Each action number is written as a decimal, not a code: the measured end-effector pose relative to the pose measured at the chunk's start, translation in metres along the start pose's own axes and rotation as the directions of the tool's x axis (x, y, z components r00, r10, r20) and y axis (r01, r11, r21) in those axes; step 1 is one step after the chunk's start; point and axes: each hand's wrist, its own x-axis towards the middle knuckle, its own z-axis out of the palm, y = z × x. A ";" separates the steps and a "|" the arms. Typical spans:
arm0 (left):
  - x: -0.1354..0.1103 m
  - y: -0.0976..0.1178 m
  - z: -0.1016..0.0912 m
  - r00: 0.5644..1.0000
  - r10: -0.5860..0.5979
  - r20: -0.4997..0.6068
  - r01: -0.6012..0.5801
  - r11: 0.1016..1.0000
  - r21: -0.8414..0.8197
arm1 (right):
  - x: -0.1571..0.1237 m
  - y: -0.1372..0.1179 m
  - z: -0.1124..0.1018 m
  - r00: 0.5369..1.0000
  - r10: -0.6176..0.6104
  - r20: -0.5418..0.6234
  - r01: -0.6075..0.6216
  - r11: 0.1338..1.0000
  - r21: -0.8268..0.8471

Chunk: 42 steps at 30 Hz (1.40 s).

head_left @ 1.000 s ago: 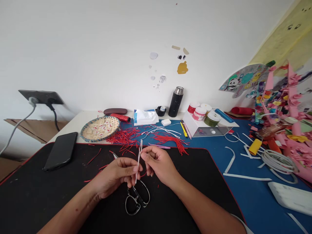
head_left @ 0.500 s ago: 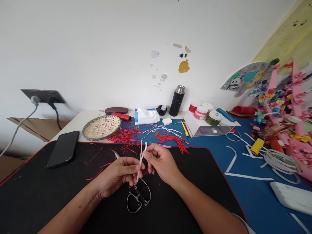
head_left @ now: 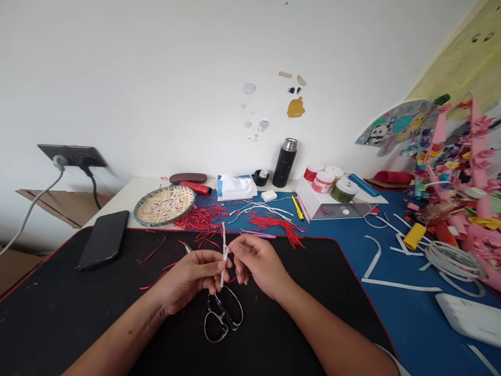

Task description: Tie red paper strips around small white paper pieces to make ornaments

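My left hand (head_left: 201, 271) pinches a thin white cord (head_left: 224, 237) between thumb and fingers over the black mat. One end sticks straight up above the grip, and a short piece pokes out below. Close by on the right, my right hand (head_left: 260, 263) has its thumb and forefinger closed on the cord's other strand, which bends against the upright one. The fingertips partly cover this crossing. Below the hands lies a pair of scissors (head_left: 216, 328), its handles toward me and its blades partly hidden behind my left hand.
Red cords (head_left: 201, 216) and white cords (head_left: 266, 209) lie behind the mat, beside a woven basket (head_left: 164, 205). A phone (head_left: 104, 240) rests at left. A black flask (head_left: 285, 164) and lidded jars (head_left: 323, 181) stand at the back; white strips (head_left: 401, 284) lie at right.
The second strand, upright before, is now bent down against the first one by my right fingers. Both hands stay in nearly the same place.
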 end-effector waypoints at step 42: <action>-0.001 0.002 0.002 0.977 0.189 -0.098 -0.188 0.982 0.020 | -0.002 -0.001 0.001 0.981 0.190 0.024 -0.191 0.979 0.075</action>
